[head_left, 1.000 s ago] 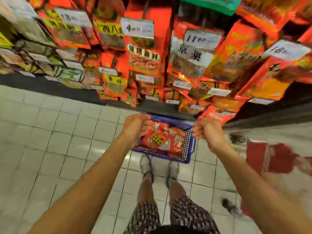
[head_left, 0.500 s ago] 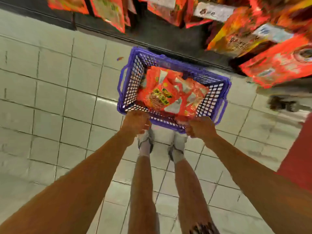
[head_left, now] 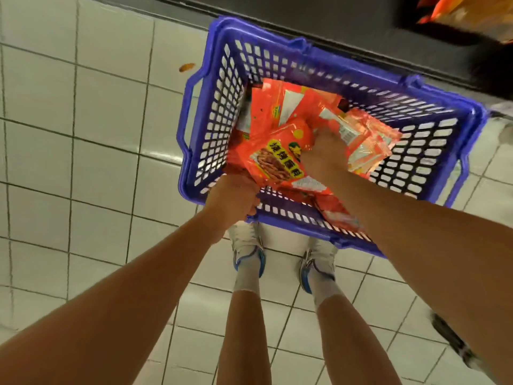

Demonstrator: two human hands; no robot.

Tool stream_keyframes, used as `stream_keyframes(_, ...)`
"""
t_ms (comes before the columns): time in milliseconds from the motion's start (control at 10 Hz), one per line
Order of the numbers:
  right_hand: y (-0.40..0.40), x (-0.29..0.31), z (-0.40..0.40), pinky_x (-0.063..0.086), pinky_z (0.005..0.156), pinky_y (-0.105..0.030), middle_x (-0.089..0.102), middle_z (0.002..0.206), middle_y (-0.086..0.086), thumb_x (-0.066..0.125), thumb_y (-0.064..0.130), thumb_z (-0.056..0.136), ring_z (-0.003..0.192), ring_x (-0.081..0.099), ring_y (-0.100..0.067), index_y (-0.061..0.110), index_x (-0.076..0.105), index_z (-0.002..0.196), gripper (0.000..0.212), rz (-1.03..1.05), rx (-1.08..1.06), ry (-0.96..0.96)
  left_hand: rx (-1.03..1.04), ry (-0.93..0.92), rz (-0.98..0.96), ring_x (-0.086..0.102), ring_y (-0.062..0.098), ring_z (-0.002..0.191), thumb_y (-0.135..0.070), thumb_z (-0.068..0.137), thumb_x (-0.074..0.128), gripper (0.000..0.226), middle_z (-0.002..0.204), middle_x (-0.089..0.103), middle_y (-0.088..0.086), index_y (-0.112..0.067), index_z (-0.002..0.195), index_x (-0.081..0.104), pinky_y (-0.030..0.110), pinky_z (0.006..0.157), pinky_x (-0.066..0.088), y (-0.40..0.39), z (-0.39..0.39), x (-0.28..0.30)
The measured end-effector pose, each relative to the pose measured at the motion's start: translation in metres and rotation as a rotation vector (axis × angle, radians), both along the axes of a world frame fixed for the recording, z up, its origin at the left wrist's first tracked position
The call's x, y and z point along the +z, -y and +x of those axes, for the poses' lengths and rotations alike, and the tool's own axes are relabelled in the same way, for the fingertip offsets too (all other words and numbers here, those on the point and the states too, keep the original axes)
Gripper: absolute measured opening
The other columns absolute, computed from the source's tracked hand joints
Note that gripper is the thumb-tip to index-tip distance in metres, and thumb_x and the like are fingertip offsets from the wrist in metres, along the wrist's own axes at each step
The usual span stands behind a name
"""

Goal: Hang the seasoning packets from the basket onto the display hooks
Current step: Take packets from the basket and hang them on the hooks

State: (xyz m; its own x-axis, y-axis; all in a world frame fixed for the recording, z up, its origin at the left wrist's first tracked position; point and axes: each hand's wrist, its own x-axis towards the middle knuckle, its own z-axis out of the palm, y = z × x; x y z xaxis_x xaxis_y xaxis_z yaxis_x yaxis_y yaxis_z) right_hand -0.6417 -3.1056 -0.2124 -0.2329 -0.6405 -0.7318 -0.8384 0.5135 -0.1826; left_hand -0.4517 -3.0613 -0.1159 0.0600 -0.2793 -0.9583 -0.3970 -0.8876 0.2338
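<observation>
Blue basket [head_left: 219, 112] sat on the tiled floor [head_left: 83, 134], right in front of the person's shoes [head_left: 249, 251], far edge against the dark base of the display [head_left: 333, 31].

Left hand [head_left: 233, 198] was at the near-left corner of the basket, fingers curled around the rim, gripping it.

Right hand [head_left: 323, 155] was down inside the basket, on top of the pile of seasoning packets [head_left: 277, 151]. Its fingertips were buried among the packets, so I couldn't tell whether it was gripping one or just pressing on the pile.

Packets were all red/orange, loosely stacked and overlapping, filling most of the basket floor. The top one toward the near-left side had a yellow label strip and a food photo, and lay just beside the right hand, touching it. More packets [head_left: 366, 134] fanned out toward the right wall.

Small orange scrap [head_left: 186, 67] was on the floor just off the basket's far-left corner. Blurred orange packaging [head_left: 472, 15] hung on the display at the top right. Another dark shoe [head_left: 455, 340] was at the right edge of the floor.
</observation>
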Motion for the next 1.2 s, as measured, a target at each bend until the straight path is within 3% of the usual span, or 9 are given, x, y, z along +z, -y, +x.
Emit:
stream_keyframes(200, -0.040, 0.026, -0.006, 0.045, 0.069, -0.034, 0.071, 0.092, -0.012, 0.061, 0.018, 0.096, 0.083, 0.062, -0.028, 0.013, 0.069, 0.098, 0.010, -0.044, -0.124, 0.288, 0.200, 0.009, 0.091, 0.065, 0.024, 0.075, -0.009, 0.099, 0.054, 0.010, 0.090, 0.067, 0.010, -0.010, 0.097, 0.064, 0.035, 0.069, 0.058, -0.011, -0.001, -0.009)
stream_keyframes(300, -0.050, 0.046, -0.013, 0.048, 0.070, -0.044, 0.065, 0.082, -0.014, 0.061, 0.012, 0.097, 0.073, 0.057, -0.027, 0.013, 0.064, 0.089, 0.008, -0.013, -0.109, 0.404, -0.110, 0.139, -0.159, 0.062, 0.024, 0.092, -0.006, 0.089, 0.060, 0.032, 0.105, 0.067, 0.005, -0.015, 0.120, 0.063, 0.038, 0.084, 0.054, -0.015, -0.002, -0.010)
stream_keyframes(400, -0.046, 0.071, -0.018, 0.035, 0.058, -0.026, 0.049, 0.064, 0.007, 0.063, 0.008, 0.096, 0.059, 0.044, -0.003, 0.031, 0.053, 0.073, 0.034, -0.022, 0.134, 0.520, -0.369, 0.124, -0.384, 0.045, 0.026, 0.135, -0.001, 0.080, 0.066, 0.081, 0.150, 0.046, 0.006, -0.027, 0.152, 0.039, 0.035, 0.105, 0.044, -0.008, 0.002, -0.013)
stream_keyframes(500, -0.042, 0.085, -0.019, 0.034, 0.058, -0.022, 0.057, 0.071, -0.002, 0.064, 0.008, 0.095, 0.063, 0.048, -0.006, 0.018, 0.062, 0.081, 0.018, 0.081, 0.253, 0.625, -0.489, 0.070, -0.486, 0.037, 0.025, 0.143, -0.005, 0.082, 0.072, 0.067, 0.155, 0.041, 0.004, -0.026, 0.143, 0.053, 0.040, 0.114, 0.039, -0.001, 0.005, -0.020)
stream_keyframes(600, -0.034, 0.082, -0.019, 0.042, 0.070, -0.018, 0.067, 0.080, 0.013, 0.071, 0.017, 0.093, 0.075, 0.060, 0.000, 0.030, 0.069, 0.086, 0.015, 0.038, 0.192, 0.627, -0.559, 0.077, -0.500, 0.061, 0.025, 0.114, -0.022, 0.094, 0.067, 0.027, 0.122, 0.066, 0.005, -0.015, 0.120, 0.068, 0.035, 0.091, 0.048, 0.000, 0.010, -0.025)
stream_keyframes(800, -0.012, 0.019, -0.034, 0.052, 0.099, -0.042, 0.065, 0.131, -0.007, 0.068, 0.025, 0.094, 0.119, 0.061, -0.027, 0.015, 0.058, 0.136, 0.043, 0.009, 0.119, 0.210, -0.310, 0.262, -0.509, 0.061, 0.021, 0.086, -0.019, 0.101, 0.053, 0.018, 0.097, 0.067, 0.005, -0.009, 0.113, 0.061, 0.025, 0.068, 0.046, -0.005, 0.025, -0.033)
stream_keyframes(900, -0.017, -0.007, -0.035, 0.048, 0.104, -0.052, 0.039, 0.152, -0.016, 0.069, 0.026, 0.090, 0.135, 0.043, -0.038, 0.012, 0.035, 0.151, 0.071, 0.165, 0.439, -0.036, -0.199, 0.239, -0.481, 0.056, 0.006, 0.068, -0.020, 0.100, 0.053, 0.005, 0.077, 0.058, -0.010, -0.018, 0.100, 0.057, 0.017, 0.054, 0.038, -0.002, 0.029, -0.040)
stream_keyframes(1000, -0.028, -0.012, -0.032, 0.047, 0.101, -0.055, 0.041, 0.147, -0.021, 0.074, 0.030, 0.086, 0.132, 0.044, -0.041, 0.008, 0.033, 0.148, 0.077, 0.093, 0.606, -0.206, -0.159, 0.243, -0.479, 0.052, 0.005, 0.058, -0.020, 0.099, 0.053, 0.008, 0.069, 0.055, -0.011, -0.016, 0.096, 0.060, 0.009, 0.046, 0.036, 0.000, 0.028, -0.042)
stream_keyframes(1200, -0.037, 0.007, -0.048, 0.055, 0.089, -0.045, 0.062, 0.129, -0.013, 0.064, 0.030, 0.097, 0.115, 0.062, -0.035, 0.020, 0.055, 0.140, 0.045, -0.015, 0.630, -0.114, -0.031, 0.219, -0.437, 0.065, 0.008, 0.072, -0.028, 0.100, 0.058, 0.022, 0.084, 0.067, -0.007, -0.013, 0.114, 0.065, 0.010, 0.050, 0.047, 0.011, 0.023, -0.031)
